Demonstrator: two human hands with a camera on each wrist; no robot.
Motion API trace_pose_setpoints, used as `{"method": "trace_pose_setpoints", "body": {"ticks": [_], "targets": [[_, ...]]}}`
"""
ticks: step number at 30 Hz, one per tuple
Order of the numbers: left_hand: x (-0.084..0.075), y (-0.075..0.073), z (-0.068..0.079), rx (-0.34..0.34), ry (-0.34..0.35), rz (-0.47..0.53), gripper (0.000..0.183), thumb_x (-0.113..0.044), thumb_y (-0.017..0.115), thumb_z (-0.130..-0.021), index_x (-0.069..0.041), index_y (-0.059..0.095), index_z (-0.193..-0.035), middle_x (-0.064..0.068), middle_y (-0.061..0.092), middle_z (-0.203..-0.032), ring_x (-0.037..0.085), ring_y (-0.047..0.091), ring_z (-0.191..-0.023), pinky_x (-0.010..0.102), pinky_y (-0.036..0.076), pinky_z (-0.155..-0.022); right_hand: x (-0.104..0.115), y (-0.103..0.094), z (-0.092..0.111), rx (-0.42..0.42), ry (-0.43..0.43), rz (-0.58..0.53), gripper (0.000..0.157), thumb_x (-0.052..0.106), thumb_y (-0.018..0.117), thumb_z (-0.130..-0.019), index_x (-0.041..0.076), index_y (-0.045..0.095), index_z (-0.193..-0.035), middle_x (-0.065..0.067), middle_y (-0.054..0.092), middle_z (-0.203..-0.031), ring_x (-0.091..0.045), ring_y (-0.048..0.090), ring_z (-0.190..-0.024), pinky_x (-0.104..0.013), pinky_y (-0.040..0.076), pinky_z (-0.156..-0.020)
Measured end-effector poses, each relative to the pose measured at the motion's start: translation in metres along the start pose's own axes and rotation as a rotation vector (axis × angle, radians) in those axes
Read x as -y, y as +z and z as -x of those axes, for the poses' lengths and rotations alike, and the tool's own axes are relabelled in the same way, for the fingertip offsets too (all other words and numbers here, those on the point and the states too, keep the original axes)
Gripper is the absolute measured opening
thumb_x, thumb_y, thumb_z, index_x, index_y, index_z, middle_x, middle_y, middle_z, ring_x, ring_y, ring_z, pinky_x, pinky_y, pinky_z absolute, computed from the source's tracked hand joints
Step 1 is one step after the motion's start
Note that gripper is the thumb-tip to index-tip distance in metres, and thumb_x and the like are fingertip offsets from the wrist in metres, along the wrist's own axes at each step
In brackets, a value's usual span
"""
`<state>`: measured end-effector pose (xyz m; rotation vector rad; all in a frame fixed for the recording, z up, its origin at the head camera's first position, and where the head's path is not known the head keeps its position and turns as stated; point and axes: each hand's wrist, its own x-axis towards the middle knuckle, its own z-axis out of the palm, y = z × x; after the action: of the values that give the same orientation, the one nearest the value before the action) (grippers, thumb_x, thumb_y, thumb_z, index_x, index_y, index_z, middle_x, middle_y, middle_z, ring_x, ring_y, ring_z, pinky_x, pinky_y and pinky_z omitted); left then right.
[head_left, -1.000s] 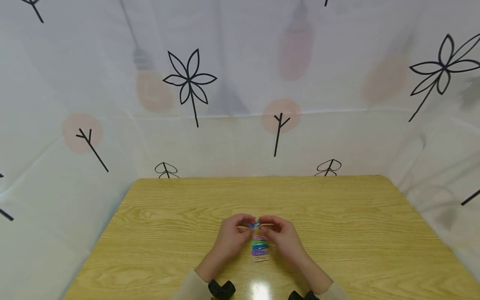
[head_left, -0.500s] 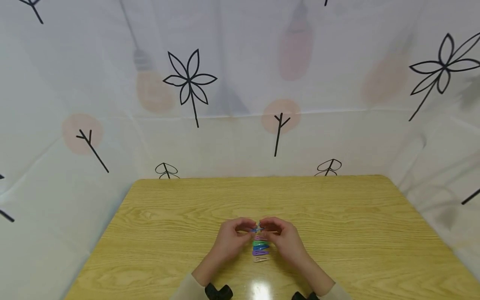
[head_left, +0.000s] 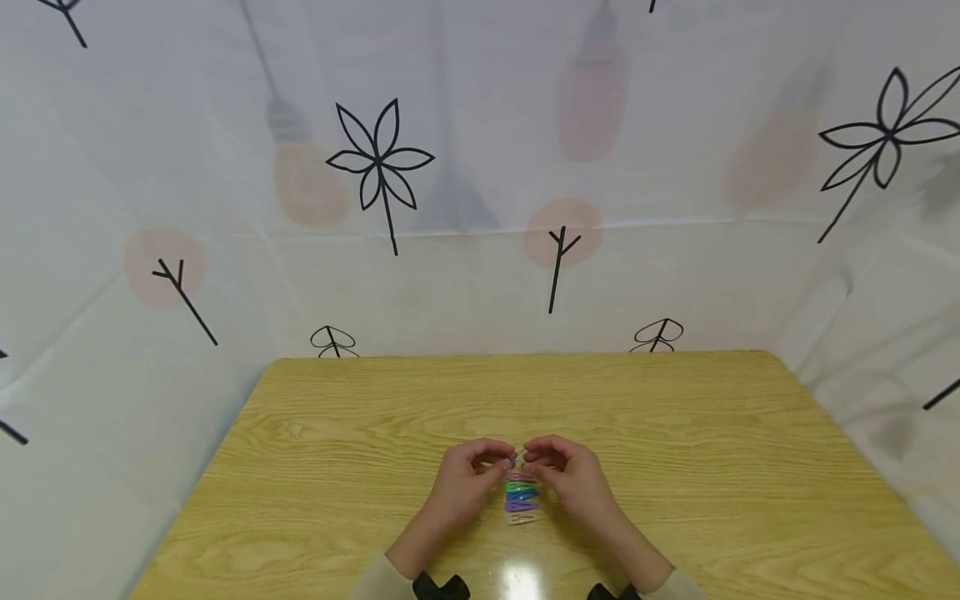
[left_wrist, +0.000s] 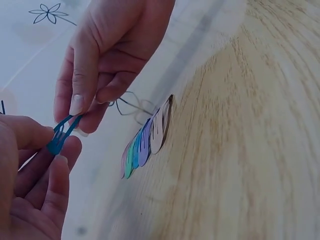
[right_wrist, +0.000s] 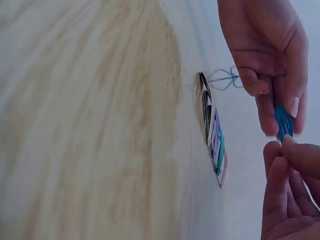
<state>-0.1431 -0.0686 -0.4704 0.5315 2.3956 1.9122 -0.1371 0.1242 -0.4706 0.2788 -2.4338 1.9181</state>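
Between my two hands is a blue snap hair clip, held up above the table. My left hand pinches its wide solid end between thumb and fingers. At the opposite end, the thumb and fingers of my right hand pinch the clip's tip, as the left wrist view shows. Just nearer to me than the hands, a row of snap clips lies on the table: pink, green, blue, purple and beige. The right hand's fingertips overlap the pink clip's end in the head view.
The wood-grain table spreads around the hands on all sides. A white cloth with flower and leaf drawings hangs behind and beside it. Black wrist mounts sit at both sleeves.
Both hands have come slightly nearer to me with the blue hair clip, closer to the row. The right hand has shifted a little right. The clips on the table have not moved.
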Motion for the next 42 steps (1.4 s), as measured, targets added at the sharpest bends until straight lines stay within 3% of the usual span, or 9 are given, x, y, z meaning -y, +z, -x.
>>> {"method": "trace_pose_setpoints", "body": {"ticks": [7,14,25,30,34,38,42], "targets": [[0.0008,0.0002,0.0003,0.008,0.007,0.047,0.014,-0.002,0.065,-0.095,-0.002,0.074,-0.107,0.010,0.072,-0.105,0.025,0.069,-0.094,0.023,0.054,-0.074,0.0017,-0.0004,0.0004,0.030,0.017,-0.033,0.028,-0.008,0.074,-0.083,-0.005,0.067,-0.110,-0.012,0.071,-0.098,-0.020,0.068,-0.090,-0.026,0.055,-0.077],[-0.0005,0.0011,-0.0005,0.010,0.020,0.042,0.013,-0.006,0.068,-0.094,-0.005,0.075,-0.105,0.007,0.073,-0.102,0.015,0.068,-0.092,0.024,0.054,-0.076,0.0045,-0.0012,0.0020,0.029,0.031,-0.042,0.026,-0.006,0.072,-0.087,-0.006,0.067,-0.112,-0.013,0.071,-0.100,-0.022,0.069,-0.090,-0.025,0.055,-0.076],[0.0008,0.0031,-0.0004,0.007,-0.004,0.003,0.013,-0.008,0.072,-0.091,-0.007,0.075,-0.104,0.001,0.073,-0.099,0.014,0.068,-0.089,0.025,0.054,-0.071,0.0026,-0.0004,0.0024,-0.034,0.021,-0.067,0.018,-0.011,0.069,-0.086,-0.004,0.069,-0.102,-0.013,0.071,-0.093,-0.018,0.070,-0.083,-0.028,0.057,-0.072],[0.0022,0.0058,-0.0018,-0.051,0.005,-0.052,0.010,-0.010,0.075,-0.089,-0.011,0.077,-0.098,-0.003,0.074,-0.093,0.010,0.067,-0.082,0.024,0.052,-0.068,0.0017,0.0000,0.0024,-0.024,0.013,-0.065,0.021,-0.010,0.070,-0.086,-0.004,0.069,-0.106,-0.013,0.071,-0.095,-0.018,0.069,-0.085,-0.027,0.057,-0.073],[-0.0004,0.0071,-0.0018,-0.112,0.003,-0.057,0.006,-0.014,0.076,-0.089,-0.011,0.078,-0.094,-0.003,0.074,-0.085,0.014,0.068,-0.075,0.024,0.053,-0.066,0.0021,-0.0002,0.0028,-0.027,-0.003,-0.064,0.023,-0.007,0.072,-0.086,-0.002,0.069,-0.108,-0.013,0.071,-0.101,-0.019,0.069,-0.086,-0.027,0.056,-0.074],[-0.0029,0.0068,-0.0016,-0.139,0.011,-0.048,0.006,-0.013,0.075,-0.090,-0.009,0.078,-0.093,-0.001,0.074,-0.082,0.018,0.070,-0.073,0.025,0.053,-0.064,0.0030,-0.0009,0.0038,-0.061,-0.023,-0.087,0.015,0.000,0.075,-0.086,0.003,0.072,-0.101,-0.011,0.071,-0.104,-0.018,0.068,-0.088,-0.027,0.055,-0.075],[-0.0031,0.0066,-0.0015,-0.139,0.026,-0.082,0.005,-0.014,0.075,-0.090,-0.011,0.079,-0.093,-0.004,0.074,-0.083,0.013,0.068,-0.073,0.024,0.052,-0.064,0.0018,-0.0013,0.0043,-0.072,-0.066,-0.089,0.008,0.006,0.076,-0.087,0.007,0.073,-0.094,-0.011,0.071,-0.109,-0.017,0.067,-0.094,-0.026,0.054,-0.079]]}}
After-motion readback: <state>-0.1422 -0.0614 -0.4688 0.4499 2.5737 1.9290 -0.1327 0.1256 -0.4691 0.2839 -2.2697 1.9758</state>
